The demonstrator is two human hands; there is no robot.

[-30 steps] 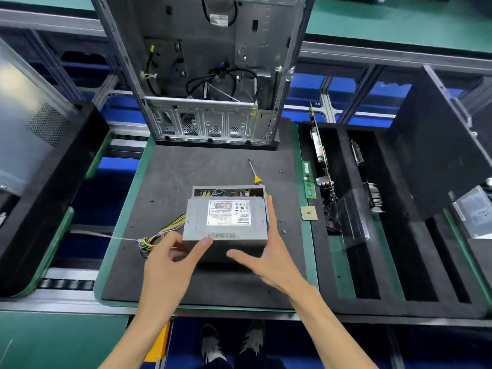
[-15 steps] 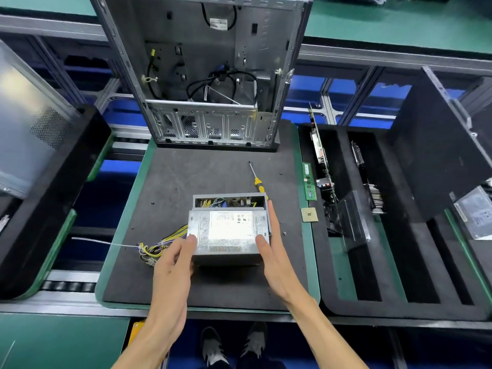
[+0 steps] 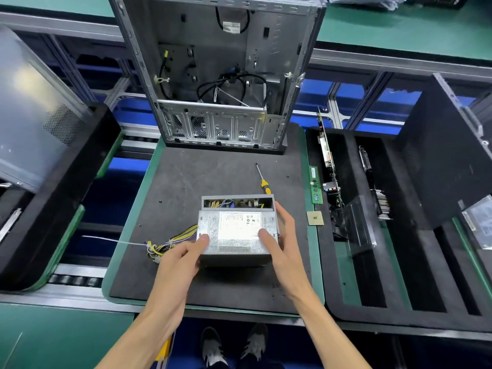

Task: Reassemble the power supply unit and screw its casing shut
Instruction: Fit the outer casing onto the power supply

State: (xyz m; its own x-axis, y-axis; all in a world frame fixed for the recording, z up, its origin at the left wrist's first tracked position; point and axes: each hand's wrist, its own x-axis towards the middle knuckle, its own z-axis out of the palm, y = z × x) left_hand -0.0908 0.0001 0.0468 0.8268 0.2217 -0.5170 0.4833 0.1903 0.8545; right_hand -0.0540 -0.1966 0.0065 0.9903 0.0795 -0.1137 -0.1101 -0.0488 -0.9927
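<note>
Both hands clasp the power supply unit (image 3: 235, 235) on the mat (image 3: 186, 182): left hand (image 3: 177, 262) at 9 o'clock, right hand (image 3: 283, 243) at 3. A screwdriver (image 3: 262, 179) lies at 1 o'clock.

Bright overhead light glares off the power supply unit (image 3: 237, 233) label; edges bow with wide-angle distortion, otherwise sharp.
</note>
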